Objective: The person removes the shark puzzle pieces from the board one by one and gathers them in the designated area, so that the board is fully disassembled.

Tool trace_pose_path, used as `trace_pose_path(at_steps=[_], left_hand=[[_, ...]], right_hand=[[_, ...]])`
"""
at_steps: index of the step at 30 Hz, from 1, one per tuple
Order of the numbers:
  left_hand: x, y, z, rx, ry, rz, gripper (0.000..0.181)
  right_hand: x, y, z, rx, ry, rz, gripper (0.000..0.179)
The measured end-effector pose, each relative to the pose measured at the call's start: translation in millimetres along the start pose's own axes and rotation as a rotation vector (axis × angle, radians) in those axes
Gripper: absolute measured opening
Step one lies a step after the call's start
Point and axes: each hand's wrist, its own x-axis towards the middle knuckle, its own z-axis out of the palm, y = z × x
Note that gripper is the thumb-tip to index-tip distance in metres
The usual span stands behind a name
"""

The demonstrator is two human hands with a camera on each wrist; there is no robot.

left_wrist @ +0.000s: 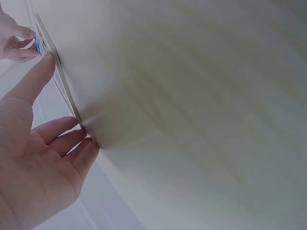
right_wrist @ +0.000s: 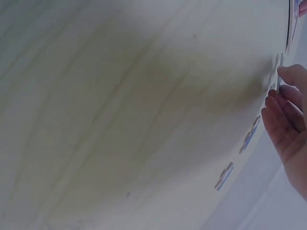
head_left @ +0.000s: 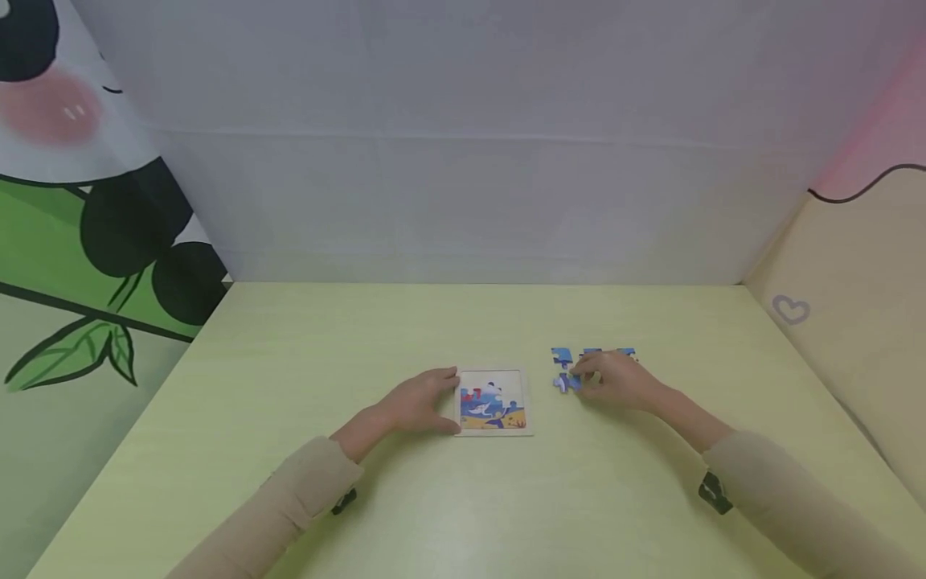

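A square jigsaw tray (head_left: 529, 402) with a pale border lies flat, partly filled with a picture of blue sea and a yellow bottom. My left hand (head_left: 419, 404) rests along its left edge, thumb near the lower corner and fingers near the upper one; the left wrist view shows those fingertips (left_wrist: 91, 143) against the tray's rim (left_wrist: 72, 105). To the right of the tray, my right hand (head_left: 615, 379) pinches a blue puzzle piece (right_wrist: 279, 82) between thumb and fingers. Loose pieces (head_left: 561, 355) lie around and partly beneath this hand.
Beyond the right hand, more loose pieces (right_wrist: 250, 136) lie spaced out on the pale yellow table (head_left: 463, 498). A white wall panel (head_left: 463, 201) stands along the back edge, with painted walls at left and right.
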Motion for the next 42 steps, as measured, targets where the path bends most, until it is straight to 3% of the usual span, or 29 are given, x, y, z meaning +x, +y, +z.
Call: trace_pose_path(at_steps=[15, 27, 42], left_hand=[[-0.2, -0.3, 0.1, -0.007, 0.008, 0.006, 0.074], [-0.7, -3.0, 0.7, -0.018, 0.009, 0.010, 0.075], [-8.6, -3.9, 3.5, 0.011, 0.000, 0.013, 0.076]], right_hand=[[2.0, 5, 8, 0.052, -0.020, 0.060, 0.021], [4.4, 5, 7, 0.043, -0.042, 0.056, 0.021], [0.2, -10, 8, 0.025, -0.070, 0.093, 0.025]])
